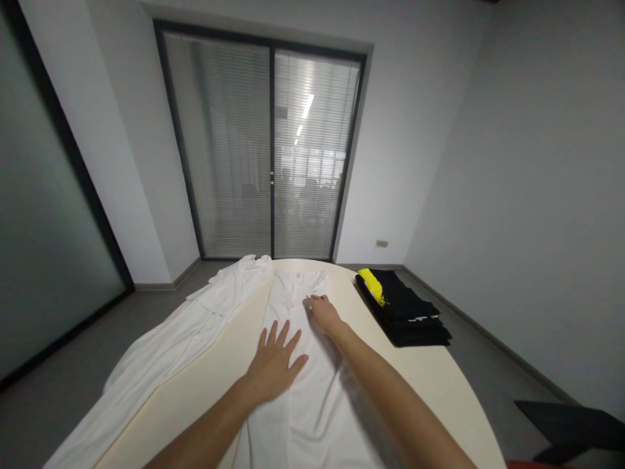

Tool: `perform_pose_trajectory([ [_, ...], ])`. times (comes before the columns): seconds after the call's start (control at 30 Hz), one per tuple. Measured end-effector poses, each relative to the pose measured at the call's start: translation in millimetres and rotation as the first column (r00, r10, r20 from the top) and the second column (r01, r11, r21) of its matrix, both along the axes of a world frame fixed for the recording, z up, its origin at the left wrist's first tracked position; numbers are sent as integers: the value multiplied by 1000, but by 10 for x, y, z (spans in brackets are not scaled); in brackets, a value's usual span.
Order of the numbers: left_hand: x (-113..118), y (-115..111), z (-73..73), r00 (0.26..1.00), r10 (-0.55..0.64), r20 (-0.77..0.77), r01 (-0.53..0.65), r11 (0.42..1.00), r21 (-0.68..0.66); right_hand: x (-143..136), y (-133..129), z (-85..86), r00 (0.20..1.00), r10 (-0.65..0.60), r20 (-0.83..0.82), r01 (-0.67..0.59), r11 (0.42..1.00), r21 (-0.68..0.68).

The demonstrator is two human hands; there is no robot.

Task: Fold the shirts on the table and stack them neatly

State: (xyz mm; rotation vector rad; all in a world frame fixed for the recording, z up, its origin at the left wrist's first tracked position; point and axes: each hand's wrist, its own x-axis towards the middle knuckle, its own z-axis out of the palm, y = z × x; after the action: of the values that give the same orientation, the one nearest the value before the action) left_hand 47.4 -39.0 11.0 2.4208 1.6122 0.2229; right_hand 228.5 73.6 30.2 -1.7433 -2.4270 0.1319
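A white shirt (293, 417) lies lengthwise down the middle of the table, its neck end with a small label at the far side. My left hand (272, 365) rests flat on the shirt's left part, fingers spread. Further up, at the shirt's right edge, my right hand (322, 314) has its fingers bent and pinched on the fabric. Loose folds run through the cloth under my right forearm. The near end of the shirt passes out of the picture.
More white clothing (190, 332) is draped along the left edge of the cream round table (424, 378). On the right sits a stack of folded black clothes (405, 306) with a yellow patch (372, 286). A black chair part (576, 423) stands at the lower right.
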Motion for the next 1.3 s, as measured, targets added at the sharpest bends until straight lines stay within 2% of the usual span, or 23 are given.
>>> perform_pose_trajectory([
  [0.1,46,-58,19,1000,8,-8,-8,1000,-27,16,-18,17,1000,4,-7,-4,1000,-9],
  [0.23,146,-198,89,999,32,-23,-33,999,-43,12,8,56,997,-72,-41,71,997,-29],
  [0.4,190,-222,162,995,99,30,-102,988,115,35,101,111,966,-243,-88,242,970,-23],
  [0.53,85,-65,88,990,136,30,-140,971,193,92,210,126,933,-344,-109,346,938,5],
  [0.77,-77,114,-9,990,130,47,-135,985,110,75,431,28,946,-309,-98,309,951,-21],
  [1.0,-150,231,-30,986,111,122,-125,985,117,-172,497,8,984,-149,-98,150,989,6],
  [1.07,-146,240,-37,987,111,117,-127,982,142,-233,459,27,979,-173,-105,177,984,35],
  [1.13,-131,236,-42,988,112,110,-130,977,171,-279,415,48,960,-263,-97,268,962,52],
  [1.2,-115,226,-47,987,116,108,-136,969,205,-306,381,67,934,-352,-69,355,934,39],
  [1.3,-105,217,-55,987,124,105,-146,962,232,-309,371,100,915,-401,-42,402,916,2],
])
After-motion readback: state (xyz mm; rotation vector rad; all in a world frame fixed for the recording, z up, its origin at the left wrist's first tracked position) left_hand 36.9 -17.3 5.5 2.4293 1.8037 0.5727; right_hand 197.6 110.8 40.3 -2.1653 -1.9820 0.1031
